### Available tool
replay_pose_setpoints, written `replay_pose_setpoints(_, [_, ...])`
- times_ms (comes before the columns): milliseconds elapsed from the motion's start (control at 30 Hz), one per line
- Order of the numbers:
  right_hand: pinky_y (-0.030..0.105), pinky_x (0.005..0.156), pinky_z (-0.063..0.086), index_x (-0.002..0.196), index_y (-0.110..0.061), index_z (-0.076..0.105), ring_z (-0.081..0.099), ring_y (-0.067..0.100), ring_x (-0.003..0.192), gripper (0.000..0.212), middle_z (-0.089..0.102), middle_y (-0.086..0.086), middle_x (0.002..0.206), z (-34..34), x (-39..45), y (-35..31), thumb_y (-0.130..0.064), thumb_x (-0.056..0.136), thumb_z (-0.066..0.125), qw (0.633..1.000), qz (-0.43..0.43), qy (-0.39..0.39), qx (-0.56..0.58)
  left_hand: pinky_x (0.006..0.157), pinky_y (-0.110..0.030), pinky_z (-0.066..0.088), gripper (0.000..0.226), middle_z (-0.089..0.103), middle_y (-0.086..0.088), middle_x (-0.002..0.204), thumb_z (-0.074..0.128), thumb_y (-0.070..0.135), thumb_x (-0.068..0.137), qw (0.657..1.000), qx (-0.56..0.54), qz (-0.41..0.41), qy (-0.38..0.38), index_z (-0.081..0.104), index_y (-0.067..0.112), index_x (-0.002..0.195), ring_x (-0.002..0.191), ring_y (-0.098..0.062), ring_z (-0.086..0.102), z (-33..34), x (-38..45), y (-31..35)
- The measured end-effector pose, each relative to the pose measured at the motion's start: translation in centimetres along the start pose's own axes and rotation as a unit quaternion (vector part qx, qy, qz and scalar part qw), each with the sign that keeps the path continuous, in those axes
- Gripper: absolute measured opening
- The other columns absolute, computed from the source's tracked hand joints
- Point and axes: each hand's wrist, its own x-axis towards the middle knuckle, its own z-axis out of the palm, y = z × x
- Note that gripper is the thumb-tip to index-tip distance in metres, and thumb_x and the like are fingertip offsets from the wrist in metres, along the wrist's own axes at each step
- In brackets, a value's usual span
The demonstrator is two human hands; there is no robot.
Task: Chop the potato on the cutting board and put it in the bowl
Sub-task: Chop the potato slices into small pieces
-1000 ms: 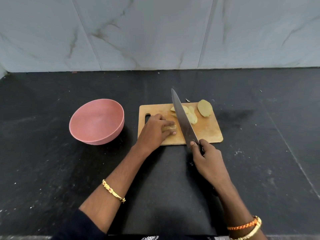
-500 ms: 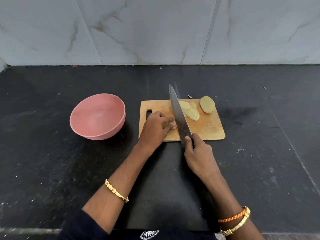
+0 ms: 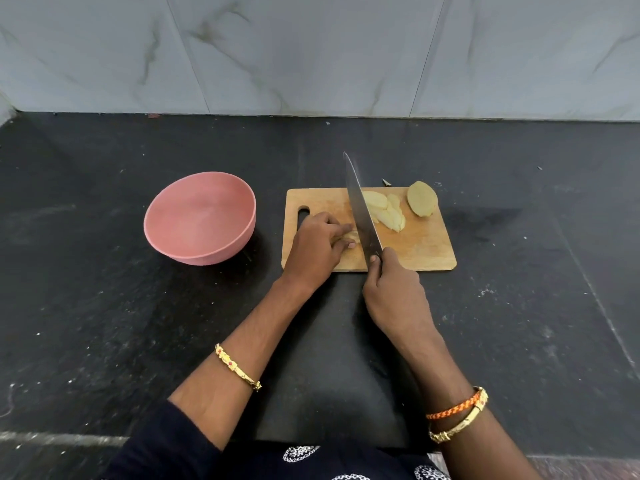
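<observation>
A wooden cutting board [image 3: 420, 247] lies on the black counter. My left hand [image 3: 317, 245] holds down a potato piece [image 3: 352, 235] on the board's left half; the piece is mostly hidden under my fingers. My right hand [image 3: 394, 292] grips the handle of a large knife [image 3: 362, 209], whose blade lies right beside my left fingertips. Right of the blade lie several pale slices [image 3: 388, 211] and a skin-side-up potato end [image 3: 421, 199]. A pink bowl [image 3: 199, 223] stands left of the board, with nothing seen in it.
The black stone counter [image 3: 519, 306] stretches wide on all sides, ending at a grey marble wall [image 3: 311, 53] behind. A small dark scrap [image 3: 386, 182] lies just past the board's far edge.
The knife has shifted left, closer to my left fingertips, and my right hand has moved forward up to the board's near edge. My left hand stays on the potato piece.
</observation>
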Motion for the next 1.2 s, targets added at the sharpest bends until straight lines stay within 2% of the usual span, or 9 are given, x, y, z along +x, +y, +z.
replay_pose_setpoints(167, [0.037,0.066,0.038,0.095,-0.016,0.032,0.049,0.027,0.077,0.01,0.041,0.002,0.071,0.4,0.0,-1.1,-0.022,0.102,0.027,0.996,0.011,-0.023,-0.081,0.078,-0.014,0.03,0.029,0.063,-0.004,0.091,0.07,0.019,0.082,1.0,-0.001,0.006,0.013,0.069,0.011,0.11,0.088,-0.01,0.043,0.2,-0.2,0.1])
replay_pose_setpoints(267, [0.037,0.067,0.038,0.097,-0.016,0.032,0.049,0.027,0.08,0.004,0.044,0.004,0.078,0.2,0.2,-1.6,-0.017,0.1,0.03,0.995,0.017,-0.045,-0.087,0.077,-0.013,0.029,0.029,0.063,-0.003,0.09,0.071,0.018,0.081,1.0,0.004,0.006,0.028,0.07,0.011,0.109,0.087,-0.01,0.043,0.4,-0.3,0.1])
replay_pose_setpoints(433, [0.038,0.073,0.042,0.098,-0.014,0.037,0.052,0.029,0.089,0.007,0.045,0.007,0.088,-0.7,-0.1,-1.4,-0.02,0.099,0.034,0.992,0.045,-0.093,-0.073,0.075,-0.015,0.031,0.027,0.063,-0.004,0.086,0.071,0.019,0.081,0.999,0.004,0.008,0.044,0.071,0.013,0.107,0.086,-0.015,0.047,0.6,-0.5,0.2])
replay_pose_setpoints(633, [0.042,0.078,0.048,0.103,-0.016,0.038,0.056,0.03,0.089,0.017,0.051,0.009,0.092,-1.2,-2.2,0.5,-0.031,0.102,0.029,0.99,0.054,-0.102,-0.085,0.075,-0.017,0.031,0.03,0.064,-0.001,0.087,0.071,0.02,0.081,0.999,0.0,0.009,0.049,0.069,0.014,0.11,0.085,-0.013,0.046,0.4,-0.5,0.3])
replay_pose_setpoints(767, [0.044,0.081,0.049,0.097,-0.017,0.046,0.059,0.03,0.087,0.023,0.058,0.01,0.093,-2.6,-2.4,1.3,-0.035,0.101,0.032,0.994,0.039,-0.099,-0.039,0.084,-0.029,0.047,0.038,0.068,-0.006,0.099,0.074,0.017,0.078,0.999,-0.017,-0.014,0.031,0.066,0.008,0.115,0.092,-0.02,0.057,-0.1,-0.5,-0.2])
replay_pose_setpoints(833, [0.045,0.081,0.049,0.094,-0.018,0.047,0.059,0.029,0.086,0.025,0.058,0.008,0.09,-2.7,-1.9,1.3,-0.037,0.101,0.033,0.995,0.034,-0.093,-0.015,0.086,-0.029,0.05,0.038,0.068,-0.007,0.103,0.074,0.013,0.077,0.999,-0.038,-0.02,0.02,0.066,0.004,0.114,0.092,-0.019,0.061,-0.5,-0.5,-0.5])
replay_pose_setpoints(900, [0.041,0.075,0.048,0.091,-0.017,0.047,0.058,0.027,0.082,0.026,0.058,0.008,0.087,-2.7,-1.4,1.1,-0.036,0.101,0.033,0.996,0.028,-0.081,0.001,0.085,-0.021,0.049,0.034,0.068,-0.006,0.102,0.074,0.011,0.077,0.998,-0.051,-0.022,0.014,0.068,0.004,0.11,0.09,-0.016,0.062,-0.8,-0.6,-0.6])
replay_pose_setpoints(1000, [0.032,0.058,0.038,0.084,-0.017,0.044,0.053,0.02,0.072,0.027,0.056,0.007,0.083,-2.5,-0.7,0.9,-0.034,0.102,0.033,0.998,0.006,-0.063,0.02,0.08,-0.016,0.046,0.03,0.068,-0.006,0.099,0.075,0.011,0.077,0.998,-0.059,-0.024,0.015,0.07,0.005,0.105,0.085,-0.011,0.06,-1.0,-0.6,-0.6])
replay_pose_setpoints(1200, [0.031,0.056,0.038,0.092,-0.014,0.047,0.055,0.018,0.071,0.026,0.058,0.006,0.083,-1.9,-0.3,0.5,-0.033,0.103,0.033,0.997,0.002,-0.076,0.026,0.083,-0.022,0.05,0.03,0.068,-0.005,0.099,0.075,0.013,0.077,0.998,-0.063,-0.029,0.014,0.07,0.006,0.105,0.088,-0.014,0.063,-1.0,-0.5,-0.6])
